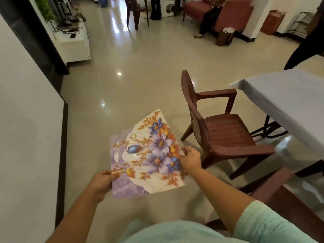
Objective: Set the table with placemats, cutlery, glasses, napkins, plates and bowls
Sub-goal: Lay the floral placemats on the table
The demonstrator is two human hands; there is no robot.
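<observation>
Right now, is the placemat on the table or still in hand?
In hand: both hands hold the placemat above the floor, beside the table.

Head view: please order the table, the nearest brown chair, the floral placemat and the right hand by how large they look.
1. Brown chair and table: too alike, and the table is cut off.
2. Floral placemat, enlarged by nearness.
3. Right hand.

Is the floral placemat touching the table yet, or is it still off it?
Apart. The head view shows the placemat held by the left hand and right hand, with a chair between it and the table.
</observation>
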